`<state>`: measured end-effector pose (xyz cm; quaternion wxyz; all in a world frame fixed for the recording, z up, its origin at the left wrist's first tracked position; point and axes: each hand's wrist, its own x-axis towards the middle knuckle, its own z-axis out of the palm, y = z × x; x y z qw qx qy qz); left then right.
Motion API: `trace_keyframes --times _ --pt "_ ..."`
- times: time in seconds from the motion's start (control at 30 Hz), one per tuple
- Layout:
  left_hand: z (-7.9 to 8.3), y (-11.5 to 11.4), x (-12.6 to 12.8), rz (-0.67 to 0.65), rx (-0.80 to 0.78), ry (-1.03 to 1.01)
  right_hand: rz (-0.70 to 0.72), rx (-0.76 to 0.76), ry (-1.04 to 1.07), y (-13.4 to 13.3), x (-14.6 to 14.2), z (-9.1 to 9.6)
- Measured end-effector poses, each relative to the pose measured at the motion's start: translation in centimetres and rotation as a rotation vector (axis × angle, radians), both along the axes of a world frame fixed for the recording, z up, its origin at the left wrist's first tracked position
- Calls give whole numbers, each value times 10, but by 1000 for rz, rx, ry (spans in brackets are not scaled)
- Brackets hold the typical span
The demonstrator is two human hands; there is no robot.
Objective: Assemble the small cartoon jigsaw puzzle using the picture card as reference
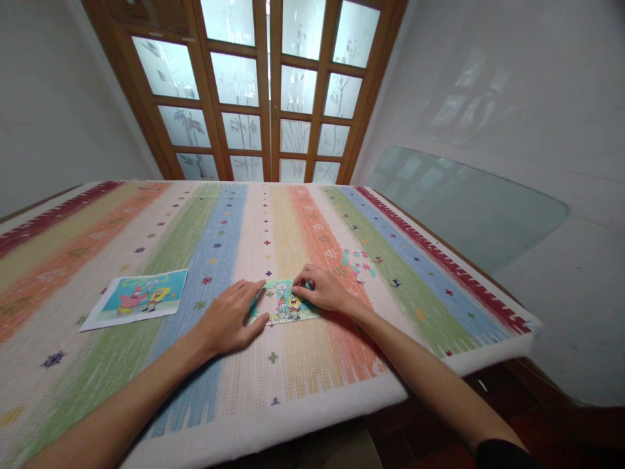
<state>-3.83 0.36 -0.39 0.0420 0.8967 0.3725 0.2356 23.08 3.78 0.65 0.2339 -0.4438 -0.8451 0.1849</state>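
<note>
Head view: right fingers point(305, 275) touch the puzzle point(282, 303) on striped cloth point(254, 228).

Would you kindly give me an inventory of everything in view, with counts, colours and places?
Flat cartoon jigsaw puzzle: one, multicoloured, centre, partly covered
Small loose jigsaw pieces: many, mostly teal and pink, right of centre
Rectangular printed paper sheet: one, mostly teal, white-edged, left
Striped fabric tablecloth: one, multicoloured, beneath these
Wood-framed glass doors: at least two leaves, brown, pale panes, background
Plain walls: two, greyish white, both sides
Flat panel: one, pale green, at right wall
Floor: one, dark reddish-brown, lower right
Cloth sleeve: one, black, bottom right
Bare forearms: two, lower left and right
Left grip: one, bare, puzzle's left side
Right grip: one, bare, over puzzle's right half
</note>
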Motion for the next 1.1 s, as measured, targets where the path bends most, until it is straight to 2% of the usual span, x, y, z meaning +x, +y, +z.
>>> trace_keyframes --times 0.17,0.37,0.8,1.1 --pt "1 0 1 1 8 -5 -10 -4 -25 -1 0 2" --pt "0 0 0 1 -5 -4 44 -40 12 0 2 -1" --pt "2 -1 1 4 -13 -10 49 9 12 0 0 -5" --pt "2 0 1 4 -5 4 135 187 -161 -5 0 -1"
